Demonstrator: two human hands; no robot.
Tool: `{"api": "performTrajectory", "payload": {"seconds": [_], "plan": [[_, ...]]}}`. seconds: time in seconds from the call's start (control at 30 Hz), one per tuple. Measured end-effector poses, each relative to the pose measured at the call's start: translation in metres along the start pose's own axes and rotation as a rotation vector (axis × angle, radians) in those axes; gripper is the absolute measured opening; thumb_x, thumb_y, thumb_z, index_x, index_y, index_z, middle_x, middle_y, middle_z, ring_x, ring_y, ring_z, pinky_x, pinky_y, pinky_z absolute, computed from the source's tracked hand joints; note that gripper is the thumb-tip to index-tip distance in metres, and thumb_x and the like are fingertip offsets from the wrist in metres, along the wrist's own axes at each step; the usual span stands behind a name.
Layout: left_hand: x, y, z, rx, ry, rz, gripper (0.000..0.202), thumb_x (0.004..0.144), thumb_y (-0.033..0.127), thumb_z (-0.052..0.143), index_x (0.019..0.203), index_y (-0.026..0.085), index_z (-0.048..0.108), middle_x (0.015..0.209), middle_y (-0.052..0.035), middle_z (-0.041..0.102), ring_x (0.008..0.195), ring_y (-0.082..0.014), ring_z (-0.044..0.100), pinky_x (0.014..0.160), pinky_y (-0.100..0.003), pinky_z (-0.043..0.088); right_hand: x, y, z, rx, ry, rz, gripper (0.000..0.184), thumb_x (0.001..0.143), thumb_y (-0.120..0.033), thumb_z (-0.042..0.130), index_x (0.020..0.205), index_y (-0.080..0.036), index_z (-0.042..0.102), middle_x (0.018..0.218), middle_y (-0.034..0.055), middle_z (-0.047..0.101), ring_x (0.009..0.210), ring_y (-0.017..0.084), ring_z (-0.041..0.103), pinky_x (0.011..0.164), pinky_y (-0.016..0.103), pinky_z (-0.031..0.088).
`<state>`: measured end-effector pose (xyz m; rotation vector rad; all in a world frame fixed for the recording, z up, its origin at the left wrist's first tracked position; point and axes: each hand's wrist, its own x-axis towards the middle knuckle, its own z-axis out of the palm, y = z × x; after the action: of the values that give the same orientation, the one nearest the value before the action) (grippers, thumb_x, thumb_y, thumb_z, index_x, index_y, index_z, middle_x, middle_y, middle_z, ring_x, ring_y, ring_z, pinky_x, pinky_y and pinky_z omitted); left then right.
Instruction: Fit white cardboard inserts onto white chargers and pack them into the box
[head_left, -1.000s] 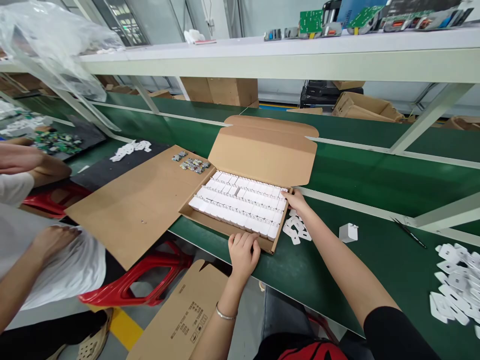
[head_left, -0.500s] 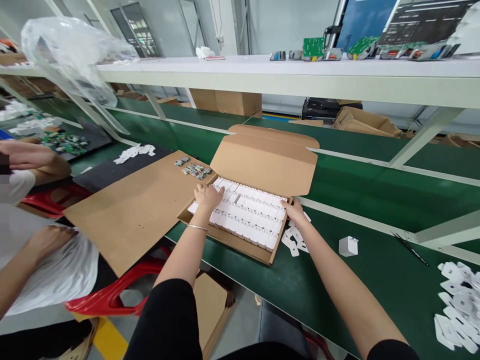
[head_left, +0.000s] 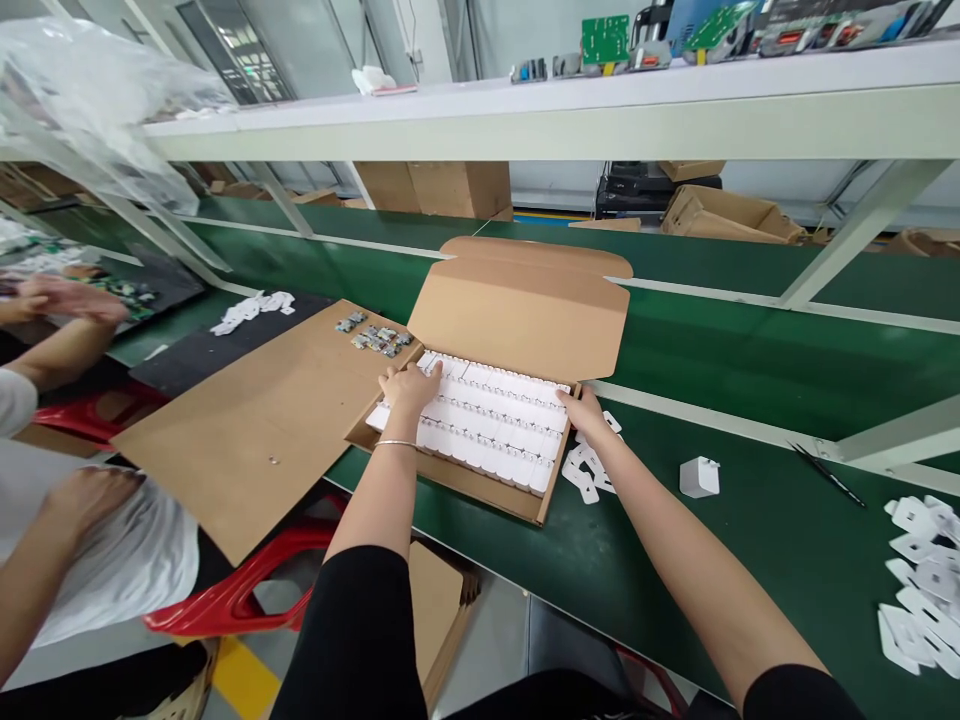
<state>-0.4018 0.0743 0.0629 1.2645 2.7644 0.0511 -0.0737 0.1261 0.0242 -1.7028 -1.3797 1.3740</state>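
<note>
Carton [head_left: 517, 312], white plates [head_left: 591, 466] (partly behind right hand [head_left: 589, 415]), tweezers [head_left: 828, 475]

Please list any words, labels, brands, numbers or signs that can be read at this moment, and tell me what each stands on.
There is no readable text.
Open cardboard box: no print shows on the inside of its raised lid.
White blocks in it: any marking is too small to read.
Upright green circuit board on the shelf: any print is too small to read.

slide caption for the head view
Left hand and right hand at opposite sides of an open cardboard box holding white pieces.
</note>
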Motion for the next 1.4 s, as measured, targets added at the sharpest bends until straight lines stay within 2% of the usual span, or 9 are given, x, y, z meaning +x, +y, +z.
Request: {"api": "performTrajectory", "payload": {"seconds": [0.33, 0.5, 0.6, 0.7, 0.8, 0.87, 1.0, 1.23, 1.4], "plan": [[0.012, -0.025, -0.015, -0.049, -0.019, 0.173, 0.062, 0.106, 0.050, 0.027, 0.126, 0.017, 0.074, 0.128, -0.0204, 0.075, 0.143, -0.0406, 0.051, 0.115, -0.059, 0.039, -0.004, -0.004, -0.003, -0.006, -0.015, -0.001, 0.047, 0.087, -0.047, 0.069, 0.126, -0.024, 0.058, 0.122, 0.0118, 0.073, 0.102, 0.029, 0.072, 0.080, 0.036, 0.058], [-0.008, -0.056, -0.035, -0.109, 0.153, 0.209, 0.056, 0.106, 0.030, 0.021, 0.144, 0.017, 0.061, 0.150, -0.0156, 0.061, 0.140, -0.0314, 0.053, 0.113, -0.045, 0.047, -0.008, -0.010, -0.005, -0.023, -0.027, 0.009, 0.046, 0.088, -0.046, 0.068, 0.127, -0.024, 0.057, 0.125, 0.0119, 0.072, 0.100, 0.028, 0.072, 0.067, 0.032, 0.057], [-0.030, -0.077, -0.037, -0.093, 0.207, 0.163, 0.050, 0.098, 0.017, 0.029, 0.134, 0.013, 0.065, 0.135, -0.0198, 0.067, 0.128, -0.0327, 0.061, 0.104, -0.044, 0.053, -0.009, -0.011, -0.005, -0.035, -0.031, 0.013, 0.044, 0.088, -0.046, 0.068, 0.125, -0.024, 0.057, 0.123, 0.0116, 0.072, 0.099, 0.028, 0.071, 0.060, 0.030, 0.054], [-0.048, -0.099, -0.033, 0.092, 0.135, 0.244, 0.053, 0.087, 0.014, 0.050, 0.139, 0.016, 0.062, 0.137, -0.0199, 0.066, 0.134, -0.0390, 0.057, 0.109, -0.053, 0.049, -0.009, -0.012, -0.005, -0.043, -0.031, 0.014, 0.043, 0.088, -0.045, 0.068, 0.123, -0.023, 0.058, 0.122, 0.0116, 0.071, 0.101, 0.028, 0.070, 0.058, 0.029, 0.053], [-0.048, -0.117, -0.031, 0.336, -0.026, 0.389, 0.087, 0.081, 0.016, 0.063, 0.163, 0.024, 0.036, 0.165, -0.0177, 0.043, 0.154, -0.0413, 0.038, 0.120, -0.058, 0.038, -0.009, -0.012, -0.005, -0.046, -0.033, 0.017, 0.042, 0.088, -0.045, 0.068, 0.123, -0.024, 0.058, 0.122, 0.0113, 0.071, 0.101, 0.028, 0.070, 0.060, 0.029, 0.053], [-0.039, -0.123, -0.032, 0.396, -0.134, 0.420, 0.097, 0.084, 0.020, 0.063, 0.169, 0.027, 0.018, 0.168, -0.0171, 0.040, 0.151, -0.0384, 0.044, 0.119, -0.053, 0.041, -0.009, -0.012, -0.006, -0.048, -0.033, 0.018, 0.042, 0.088, -0.045, 0.068, 0.123, -0.024, 0.058, 0.121, 0.0111, 0.072, 0.100, 0.028, 0.070, 0.061, 0.029, 0.053], [-0.022, -0.123, -0.035, 0.410, -0.248, 0.436, 0.100, 0.087, 0.022, 0.059, 0.171, 0.026, 0.004, 0.156, -0.0183, 0.054, 0.129, -0.0331, 0.066, 0.104, -0.041, 0.054, -0.010, -0.013, -0.006, -0.055, -0.031, 0.017, 0.043, 0.087, -0.045, 0.068, 0.123, -0.024, 0.058, 0.120, 0.0113, 0.072, 0.099, 0.028, 0.071, 0.061, 0.030, 0.054], [-0.022, -0.098, -0.031, 0.497, -0.191, 0.470, 0.093, 0.093, 0.017, 0.050, 0.172, 0.022, 0.001, 0.164, -0.0274, 0.036, 0.134, -0.0371, 0.062, 0.104, -0.044, 0.053, -0.006, -0.009, -0.004, -0.064, -0.023, -0.001, 0.043, 0.086, -0.048, 0.069, 0.121, -0.024, 0.059, 0.121, 0.0109, 0.073, 0.099, 0.030, 0.071, 0.069, 0.034, 0.056], [-0.007, -0.081, -0.034, 0.554, -0.313, 0.452, 0.119, 0.068, 0.010, 0.075, 0.170, 0.018, 0.013, 0.159, -0.0317, 0.039, 0.133, -0.0442, 0.061, 0.103, -0.048, 0.054, -0.013, -0.010, -0.010, -0.084, 0.041, -0.043, 0.045, 0.083, -0.049, 0.071, 0.117, -0.024, 0.056, 0.120, 0.0119, 0.071, 0.107, 0.031, 0.070, 0.082, 0.036, 0.056]]}}
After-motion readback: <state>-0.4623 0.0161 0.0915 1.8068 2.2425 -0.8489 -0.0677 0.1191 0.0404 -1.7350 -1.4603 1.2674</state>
